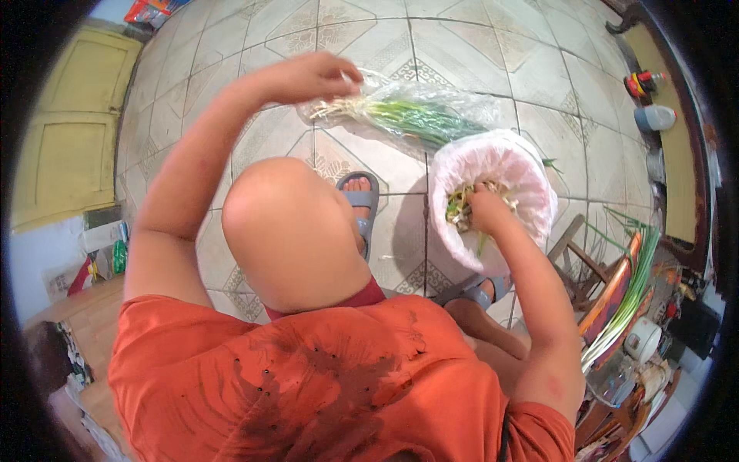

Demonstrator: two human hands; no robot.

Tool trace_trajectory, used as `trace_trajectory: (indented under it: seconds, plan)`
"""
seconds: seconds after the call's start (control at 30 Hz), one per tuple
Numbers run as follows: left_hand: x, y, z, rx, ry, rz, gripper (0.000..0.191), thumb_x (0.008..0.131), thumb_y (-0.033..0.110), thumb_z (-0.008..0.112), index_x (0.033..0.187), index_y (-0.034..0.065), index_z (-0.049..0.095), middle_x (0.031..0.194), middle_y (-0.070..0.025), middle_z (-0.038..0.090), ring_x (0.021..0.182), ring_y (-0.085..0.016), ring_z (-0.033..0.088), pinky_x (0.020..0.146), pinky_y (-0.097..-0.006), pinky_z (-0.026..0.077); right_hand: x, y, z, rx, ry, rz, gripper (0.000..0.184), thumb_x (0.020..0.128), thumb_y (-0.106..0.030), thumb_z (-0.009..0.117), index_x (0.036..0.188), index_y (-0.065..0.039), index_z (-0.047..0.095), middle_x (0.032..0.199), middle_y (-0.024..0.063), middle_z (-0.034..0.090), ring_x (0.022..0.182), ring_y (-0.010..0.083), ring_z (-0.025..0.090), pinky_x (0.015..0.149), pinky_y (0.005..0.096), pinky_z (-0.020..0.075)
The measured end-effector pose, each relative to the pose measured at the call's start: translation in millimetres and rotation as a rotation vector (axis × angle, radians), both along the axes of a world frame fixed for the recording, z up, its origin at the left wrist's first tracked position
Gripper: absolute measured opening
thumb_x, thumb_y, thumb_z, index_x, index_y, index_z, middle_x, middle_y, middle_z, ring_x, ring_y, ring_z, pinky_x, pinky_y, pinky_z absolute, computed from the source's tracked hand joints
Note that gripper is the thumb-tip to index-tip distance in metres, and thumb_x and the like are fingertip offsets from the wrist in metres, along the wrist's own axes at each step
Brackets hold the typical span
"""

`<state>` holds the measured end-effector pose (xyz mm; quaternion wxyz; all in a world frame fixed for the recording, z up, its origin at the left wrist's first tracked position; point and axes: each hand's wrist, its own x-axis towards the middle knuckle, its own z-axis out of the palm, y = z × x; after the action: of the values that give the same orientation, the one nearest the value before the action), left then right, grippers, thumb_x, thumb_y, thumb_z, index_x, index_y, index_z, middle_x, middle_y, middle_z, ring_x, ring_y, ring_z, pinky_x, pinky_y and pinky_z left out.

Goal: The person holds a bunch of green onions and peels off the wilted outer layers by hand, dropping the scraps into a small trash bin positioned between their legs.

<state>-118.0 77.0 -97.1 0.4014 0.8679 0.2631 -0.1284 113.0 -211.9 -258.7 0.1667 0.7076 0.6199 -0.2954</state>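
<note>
My left hand (332, 78) hovers over the root end of a bunch of green onions (413, 115), its fingers bent and blurred, touching or just above the clear plastic bag (479, 107) around them. The bag lies on the tiled floor. Down inside a bin with a pale pink plastic liner (447, 164) is my right hand (486, 211), among onion roots and trimmings (460, 216). Its fingertips are partly hidden there, so whether they grip anything does not show. More green onions (629, 312) lie on a small chair or stool at the right.
Both my feet, in grey sandals (364, 199), rest on the floor near the bin. A wooden frame (577, 248) stands right of the bin. Bottles (655, 118) stand by a dark-edged cabinet at the right. A yellow door (69, 138) is at the left.
</note>
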Motion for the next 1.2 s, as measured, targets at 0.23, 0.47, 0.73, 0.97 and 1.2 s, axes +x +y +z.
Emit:
trace_trajectory:
  seconds: [0.23,0.47,0.73,0.97,1.2]
  plan:
    - [10.8,-5.4,-206.7,0.051,-0.039,0.046,0.047,0.079,0.034,0.061,0.119,0.0086,0.054,0.135,-0.0163,0.038,0.112,-0.036,0.048,0.094,-0.0387,0.040,46.0,44.5,85.8,0.144,0.666,-0.425,0.032,0.079,-0.012,0.059,0.111,-0.007,0.059,0.095,0.0101,0.063,0.078,0.0198,0.061,0.068,0.0304,0.0495]
    - [-2.7,-11.7,-293.5,0.022,-0.127,0.076,0.038,0.078,0.020,0.063,0.113,0.0084,0.056,0.120,-0.0131,0.048,0.092,-0.026,0.058,0.081,-0.0353,0.047,150.0,123.7,13.0,0.227,0.562,-0.806,0.028,0.084,-0.016,0.056,0.109,-0.004,0.060,0.080,0.0031,0.060,0.063,0.0098,0.055,0.053,0.0236,0.0456]
    - [-12.2,-3.9,-252.3,0.295,-0.503,0.356,0.030,0.080,0.013,0.060,0.109,0.0111,0.060,0.114,-0.0094,0.055,0.099,-0.027,0.057,0.084,-0.0340,0.047,167.2,157.6,-104.8,-0.209,0.434,-0.877,0.029,0.080,-0.028,0.064,0.092,-0.001,0.062,0.068,0.0042,0.056,0.049,0.0104,0.048,0.043,0.0244,0.0391]
    - [-5.4,21.4,-223.1,0.273,-0.572,0.582,0.025,0.076,0.006,0.063,0.101,0.0066,0.064,0.104,-0.0123,0.061,0.100,-0.026,0.056,0.087,-0.0333,0.044,160.7,173.2,-126.9,0.149,0.798,-0.713,0.018,0.083,-0.024,0.057,0.084,-0.006,0.059,0.080,0.0047,0.059,0.076,0.0122,0.054,0.058,0.0254,0.0439]
    - [-17.4,-8.2,-255.7,0.195,-0.591,0.430,0.020,0.075,0.009,0.063,0.094,0.0084,0.065,0.098,-0.0109,0.060,0.094,-0.028,0.057,0.082,-0.0341,0.047,139.2,173.1,-62.7,-0.127,1.664,-1.103,0.009,0.083,-0.016,0.051,0.087,-0.008,0.053,0.105,0.0144,0.059,0.099,0.0220,0.056,0.064,0.0292,0.0505]
